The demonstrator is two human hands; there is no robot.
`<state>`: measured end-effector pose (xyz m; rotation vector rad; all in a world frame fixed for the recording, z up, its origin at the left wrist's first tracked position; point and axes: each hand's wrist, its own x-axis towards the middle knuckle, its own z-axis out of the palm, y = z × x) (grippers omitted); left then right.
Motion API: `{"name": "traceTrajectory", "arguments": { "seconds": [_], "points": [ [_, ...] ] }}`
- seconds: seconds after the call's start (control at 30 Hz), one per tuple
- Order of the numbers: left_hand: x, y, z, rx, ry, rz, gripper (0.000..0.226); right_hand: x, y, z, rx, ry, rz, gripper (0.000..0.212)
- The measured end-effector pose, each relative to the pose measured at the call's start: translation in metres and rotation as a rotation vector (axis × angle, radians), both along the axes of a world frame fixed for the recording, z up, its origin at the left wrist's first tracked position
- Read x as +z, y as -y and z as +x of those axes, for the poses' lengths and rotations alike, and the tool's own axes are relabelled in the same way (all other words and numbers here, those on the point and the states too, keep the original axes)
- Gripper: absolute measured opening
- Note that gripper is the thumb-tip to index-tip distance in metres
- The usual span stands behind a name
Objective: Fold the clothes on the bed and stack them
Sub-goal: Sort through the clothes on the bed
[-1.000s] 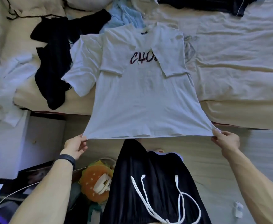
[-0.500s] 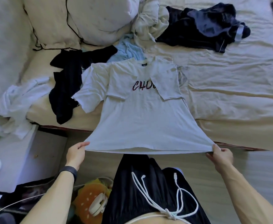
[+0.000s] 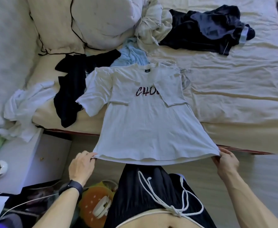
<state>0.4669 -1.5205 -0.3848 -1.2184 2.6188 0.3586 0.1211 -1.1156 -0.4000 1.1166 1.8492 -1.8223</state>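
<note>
With each grip pinching a hem corner, left hand [image 3: 83,163] and right hand [image 3: 226,162] should keep the white T-shirt [image 3: 145,124], stretched off the bed [image 3: 233,96], taut and carry the hem evenly to the collar.

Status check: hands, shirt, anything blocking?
Left hand and right hand pinch hem corners. White T-shirt stretched flat, sleeves folded in. Black garment beside it, not blocking.

1 white T-shirt [image 3: 145,122], 2 hands, 2 dark garments, 1 pillow [image 3: 92,22].
</note>
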Motion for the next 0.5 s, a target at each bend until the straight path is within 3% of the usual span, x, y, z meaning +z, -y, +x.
{"name": "traceTrajectory", "arguments": {
  "seconds": [0.1,0.2,0.3,0.4,0.5],
  "points": [
    [0.013,0.008,-0.014,0.179,-0.127,0.110,0.018,0.009,0.000,-0.012,0.002,0.028,-0.062,0.038],
    [0.030,0.033,-0.045,0.278,-0.230,0.247,0.016,0.020,0.014,-0.034,0.149,-0.069,0.024,0.054],
    [0.047,0.076,-0.091,0.304,-0.251,0.350,0.011,0.031,0.040,-0.072,0.389,-0.165,0.142,0.042],
    [0.051,0.128,-0.145,0.429,-0.366,0.492,0.013,0.036,0.075,-0.126,0.432,-0.185,0.141,0.027],
    [0.043,0.179,-0.205,0.566,-0.509,0.601,0.022,0.032,0.119,-0.185,0.467,-0.202,0.202,0.026]
  ]
}}
